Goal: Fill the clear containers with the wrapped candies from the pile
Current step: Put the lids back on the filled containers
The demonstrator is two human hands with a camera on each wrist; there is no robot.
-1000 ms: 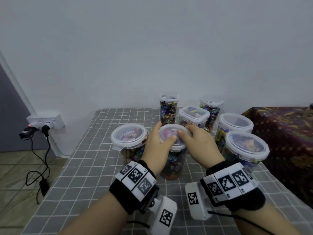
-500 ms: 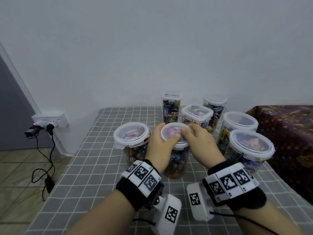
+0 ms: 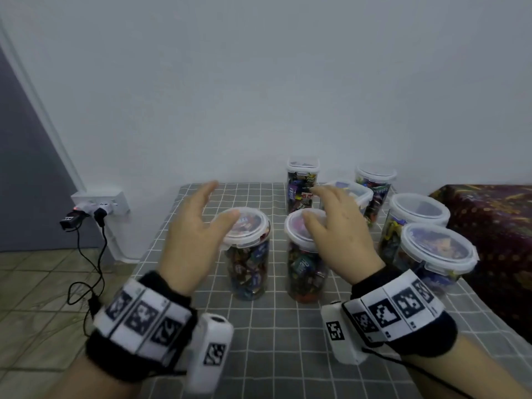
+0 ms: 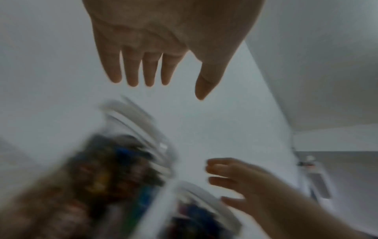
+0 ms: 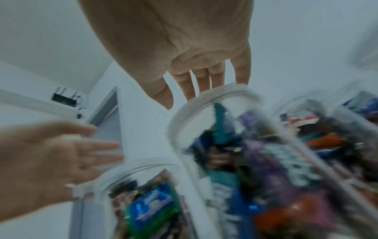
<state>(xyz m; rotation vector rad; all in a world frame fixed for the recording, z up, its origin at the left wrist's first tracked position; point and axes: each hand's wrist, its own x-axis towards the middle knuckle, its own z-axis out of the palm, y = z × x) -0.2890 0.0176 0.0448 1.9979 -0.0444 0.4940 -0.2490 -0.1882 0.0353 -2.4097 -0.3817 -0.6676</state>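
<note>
Clear glossy plastic containers (image 3: pixel 249 249), checked cloth (image 3: pixel 282 335)

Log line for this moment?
left hand: open, empty | right hand: open, over middle jar | seven jars: lidded, full | pile: not seen

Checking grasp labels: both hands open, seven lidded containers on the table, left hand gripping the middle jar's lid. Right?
Not quite. The left hand grips nothing: the head view shows it open, fingers spread, off to the left of the middle jar. The right hand is open too, and seven lidded containers stand there.
</note>
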